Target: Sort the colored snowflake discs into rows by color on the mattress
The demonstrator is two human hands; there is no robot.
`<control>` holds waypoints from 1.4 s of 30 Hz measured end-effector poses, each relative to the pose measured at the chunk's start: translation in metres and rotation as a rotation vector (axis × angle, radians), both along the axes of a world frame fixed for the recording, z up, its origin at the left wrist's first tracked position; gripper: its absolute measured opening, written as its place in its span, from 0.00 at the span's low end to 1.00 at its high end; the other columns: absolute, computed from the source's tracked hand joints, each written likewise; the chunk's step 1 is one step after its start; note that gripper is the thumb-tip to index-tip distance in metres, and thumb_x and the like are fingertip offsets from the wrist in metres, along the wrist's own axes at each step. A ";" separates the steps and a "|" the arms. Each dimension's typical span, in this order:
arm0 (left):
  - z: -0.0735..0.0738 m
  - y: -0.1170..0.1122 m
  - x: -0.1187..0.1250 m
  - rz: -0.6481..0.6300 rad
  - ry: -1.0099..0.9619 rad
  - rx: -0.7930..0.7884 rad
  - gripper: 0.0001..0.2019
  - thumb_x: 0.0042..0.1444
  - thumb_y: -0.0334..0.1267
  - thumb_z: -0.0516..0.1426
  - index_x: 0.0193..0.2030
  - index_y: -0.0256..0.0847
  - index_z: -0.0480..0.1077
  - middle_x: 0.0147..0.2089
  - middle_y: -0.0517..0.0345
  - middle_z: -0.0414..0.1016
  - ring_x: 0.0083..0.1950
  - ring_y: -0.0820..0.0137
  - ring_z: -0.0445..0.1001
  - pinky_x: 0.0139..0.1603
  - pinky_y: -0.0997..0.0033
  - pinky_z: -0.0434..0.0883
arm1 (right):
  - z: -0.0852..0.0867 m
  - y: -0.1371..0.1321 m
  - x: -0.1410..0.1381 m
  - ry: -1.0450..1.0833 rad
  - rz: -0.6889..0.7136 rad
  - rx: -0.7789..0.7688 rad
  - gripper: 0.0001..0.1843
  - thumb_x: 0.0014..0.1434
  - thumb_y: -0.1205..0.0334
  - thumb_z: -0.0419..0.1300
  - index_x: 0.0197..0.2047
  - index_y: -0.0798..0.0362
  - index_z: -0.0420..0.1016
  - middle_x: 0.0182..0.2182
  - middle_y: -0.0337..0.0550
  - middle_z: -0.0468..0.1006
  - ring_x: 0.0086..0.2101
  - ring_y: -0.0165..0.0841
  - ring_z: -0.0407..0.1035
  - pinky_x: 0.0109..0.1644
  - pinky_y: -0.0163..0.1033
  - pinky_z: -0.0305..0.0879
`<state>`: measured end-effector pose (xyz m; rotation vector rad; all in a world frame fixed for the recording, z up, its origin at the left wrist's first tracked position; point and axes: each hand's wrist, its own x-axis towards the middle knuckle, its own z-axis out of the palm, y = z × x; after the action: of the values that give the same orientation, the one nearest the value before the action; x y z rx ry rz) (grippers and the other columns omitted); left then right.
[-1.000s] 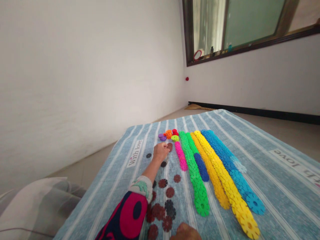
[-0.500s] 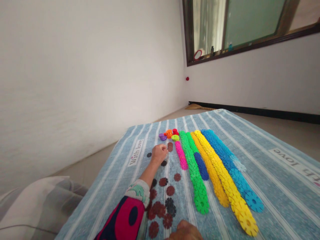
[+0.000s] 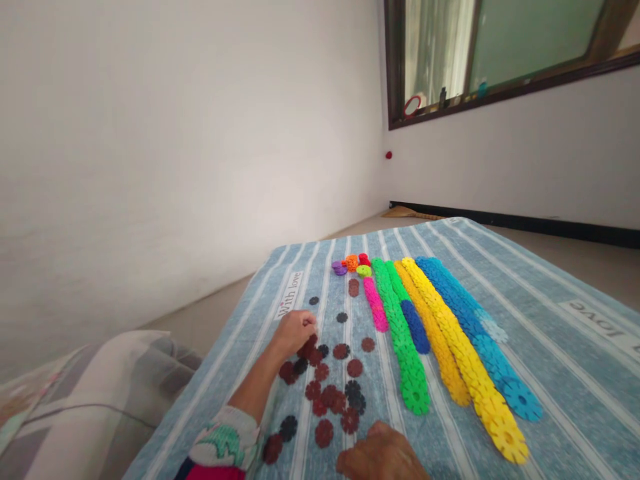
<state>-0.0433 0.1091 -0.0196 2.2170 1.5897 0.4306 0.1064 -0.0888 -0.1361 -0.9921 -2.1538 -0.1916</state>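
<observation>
Across the cloth-covered tabletop (image 3: 235, 347), the right hand (image 3: 383, 453) sits nearest, curled, contents hidden. Loose brown snowflake discs (image 3: 324, 433) lie beyond; picking through them seems in hand. Farther, the left hand (image 3: 299, 331) pinches narrowly, hold unclear; separating overlapped discs would call for fingertip precision.

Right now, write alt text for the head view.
The left hand is at scattered brown discs and black discs on a striped cloth; the right hand is at the bottom edge. Green, yellow and blue rows of overlapping discs lie to the right.
</observation>
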 end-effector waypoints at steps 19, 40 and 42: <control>-0.013 -0.028 -0.023 0.003 0.019 0.037 0.10 0.48 0.40 0.57 0.33 0.40 0.78 0.33 0.57 0.75 0.32 0.71 0.72 0.36 0.74 0.66 | 0.007 -0.016 0.029 -0.001 0.148 -0.216 0.07 0.62 0.55 0.53 0.35 0.49 0.66 0.23 0.33 0.73 0.24 0.28 0.66 0.30 0.33 0.57; -0.025 -0.024 -0.025 -0.019 -0.165 -0.044 0.09 0.40 0.39 0.62 0.29 0.38 0.76 0.29 0.59 0.75 0.31 0.72 0.71 0.31 0.76 0.66 | 0.033 -0.020 0.032 0.083 0.172 -0.125 0.05 0.60 0.67 0.48 0.40 0.49 0.62 0.21 0.34 0.74 0.20 0.30 0.66 0.28 0.35 0.56; -0.027 -0.023 -0.026 0.000 -0.202 -0.075 0.09 0.39 0.39 0.62 0.29 0.38 0.75 0.26 0.61 0.74 0.30 0.72 0.71 0.30 0.76 0.65 | 0.034 -0.020 0.032 0.091 0.180 -0.115 0.06 0.60 0.67 0.48 0.40 0.50 0.62 0.21 0.34 0.73 0.20 0.30 0.66 0.28 0.35 0.56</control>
<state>-0.0696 0.0858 -0.0462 2.0475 1.4762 0.5662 0.1388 -0.1083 -0.1023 -0.8474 -2.1751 0.0642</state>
